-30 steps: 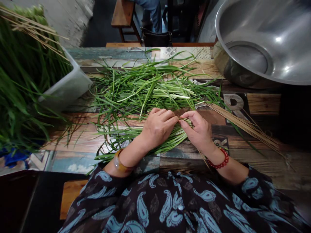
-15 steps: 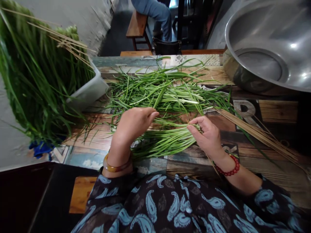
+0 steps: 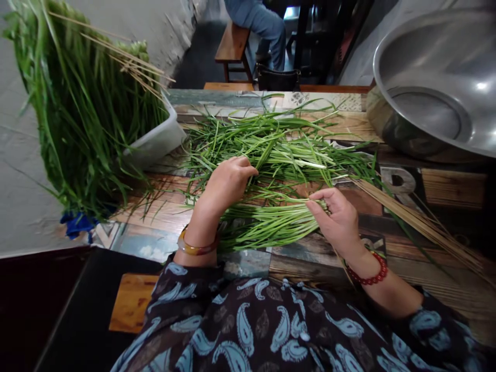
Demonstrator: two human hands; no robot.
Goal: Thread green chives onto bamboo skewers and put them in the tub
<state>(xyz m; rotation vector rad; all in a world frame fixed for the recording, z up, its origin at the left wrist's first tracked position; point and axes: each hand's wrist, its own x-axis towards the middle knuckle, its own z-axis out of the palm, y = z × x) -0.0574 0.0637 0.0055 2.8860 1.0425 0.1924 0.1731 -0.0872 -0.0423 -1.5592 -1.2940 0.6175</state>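
A bunch of green chives (image 3: 275, 225) lies with its pale ends to the right. My right hand (image 3: 335, 217) is closed on those pale ends, thumb and forefinger pinched at the near side of the pile. Loose chives (image 3: 267, 142) are spread in a heap just beyond the bunch. At the heap's near left edge is my left hand (image 3: 230, 178), fingers curled and thumb pressed to the forefinger. Whatever it pinches, if anything, is hidden by the hand. Thin tan strips (image 3: 418, 225) lie on the table right of my right hand.
A white plastic bin (image 3: 158, 137) at the left overflows with long chives, with several tan strips on top. Beneath it lies a blue cloth-like item (image 3: 77, 225). A large steel basin (image 3: 426, 134) stands at the far right. Beyond the table, a person (image 3: 259, 28) sits on a wooden bench.
The whole view has shifted slightly to the left, so things appear further right. My left hand has moved forward toward the loose heap. My right hand stays at the bunch's pale ends.
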